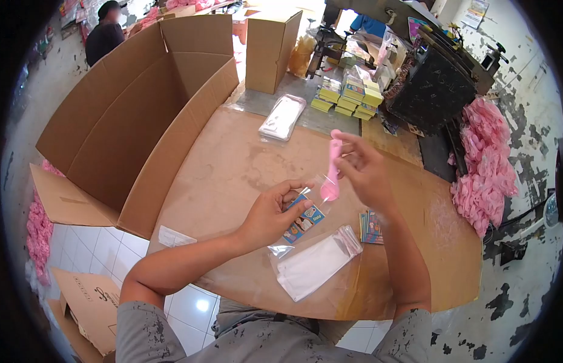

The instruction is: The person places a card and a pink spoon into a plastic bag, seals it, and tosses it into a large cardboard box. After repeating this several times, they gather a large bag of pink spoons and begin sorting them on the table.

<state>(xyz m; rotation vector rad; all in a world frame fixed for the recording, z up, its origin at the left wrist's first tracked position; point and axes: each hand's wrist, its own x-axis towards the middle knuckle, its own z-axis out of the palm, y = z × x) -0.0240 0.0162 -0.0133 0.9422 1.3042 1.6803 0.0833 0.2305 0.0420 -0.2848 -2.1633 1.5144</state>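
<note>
My left hand [269,213] grips a clear plastic bag [322,183] with a blue printed card [303,221] in it, thumb lying over the card. In the fingers of my right hand [365,170] is a pink plastic spoon [334,163], held upright by its handle. The spoon's wide round bowl points down and overlaps the upper end of the bag. Below my hands lies a fanned stack of clear, white-looking bags [321,264]. Beside my right forearm sits a small pile of blue cards [370,227], partly hidden by the arm.
A large open carton [145,175] stands at the left. Another bag stack [283,118] lies farther back, near yellow-edged card bundles [348,97] and a dark machine [430,85]. Pink items pile up [484,169] at the right. A person [105,35] is at the far left.
</note>
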